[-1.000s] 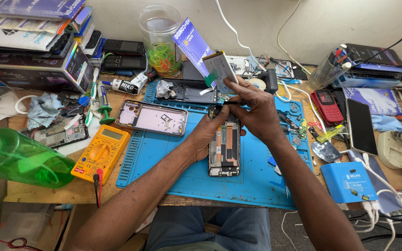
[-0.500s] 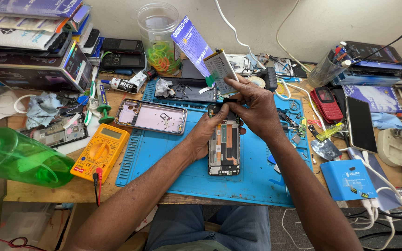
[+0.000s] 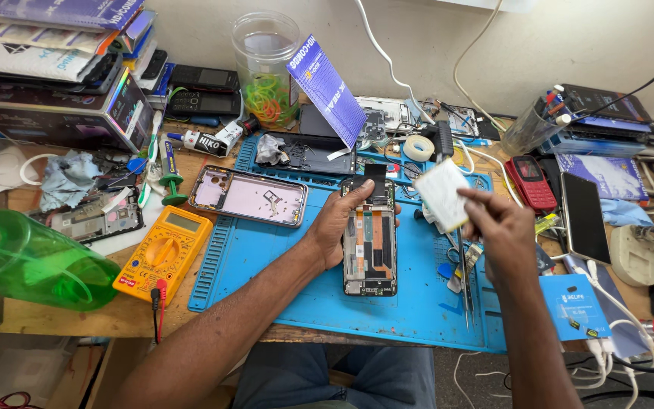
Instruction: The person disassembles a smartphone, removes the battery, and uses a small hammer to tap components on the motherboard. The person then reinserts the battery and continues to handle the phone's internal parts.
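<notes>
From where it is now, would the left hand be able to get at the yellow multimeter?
Probably yes, but not freely: the left hand is gripping the opened phone on the blue mat. The yellow multimeter lies uncovered to its left, with only mat between them. The hand would have to release the phone first.

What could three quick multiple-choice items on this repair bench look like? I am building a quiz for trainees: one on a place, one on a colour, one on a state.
1. Where does the opened phone lie?
A. on the blue mat
B. on the stacked boxes
C. inside the clear jar

2. What colour is the multimeter?
A. red
B. yellow
C. white

3. What is the right hand doing?
A. resting flat on the mat
B. gripping tweezers
C. holding a pale flat part above the mat

Key: 1 A, the phone rests on the mat under the left hand. 2 B, its casing is yellow. 3 C, the fingers pinch the part in the air.
</notes>
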